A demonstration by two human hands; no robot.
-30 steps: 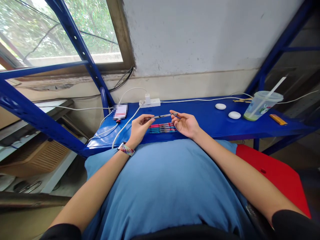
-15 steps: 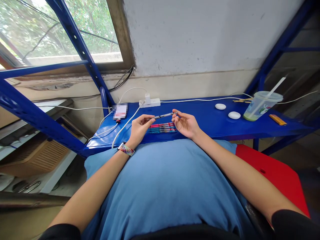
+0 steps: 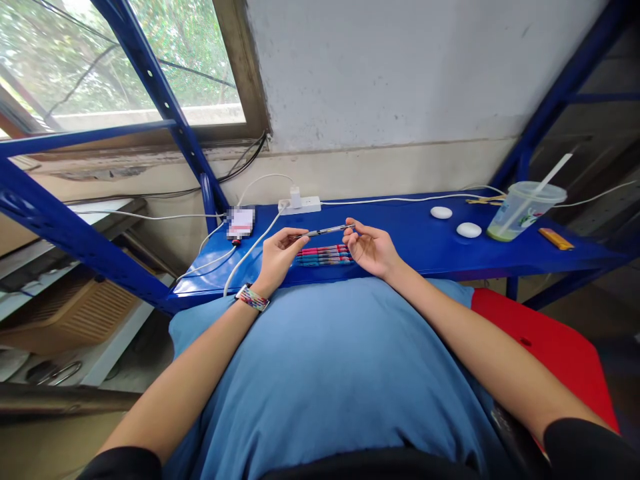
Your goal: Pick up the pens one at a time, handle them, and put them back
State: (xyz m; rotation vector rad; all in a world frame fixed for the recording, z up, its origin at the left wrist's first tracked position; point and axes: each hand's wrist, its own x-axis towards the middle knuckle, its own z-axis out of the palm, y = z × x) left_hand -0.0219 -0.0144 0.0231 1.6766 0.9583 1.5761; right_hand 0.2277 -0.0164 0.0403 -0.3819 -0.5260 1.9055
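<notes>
A slim pen (image 3: pixel 327 231) with a clear barrel and dark parts is held nearly level above the blue table (image 3: pixel 395 233). Its left end sits in the pinch of my left hand (image 3: pixel 281 257), thumb in front. The fingertips of my right hand (image 3: pixel 373 248) close on the other end, palm turned partly up. Just below the held pen, several pens (image 3: pixel 325 255) with red and blue parts lie side by side in a row. My hands hide some of their ends.
A white power strip (image 3: pixel 300 205) with cables lies by the wall. A blurred-out device (image 3: pixel 241 223) is at left. To the right are two white oval objects (image 3: pixel 469 231), a plastic cup (image 3: pixel 523 212) with a straw, and an orange packet (image 3: pixel 556 239). A red stool (image 3: pixel 540 353) stands at lower right.
</notes>
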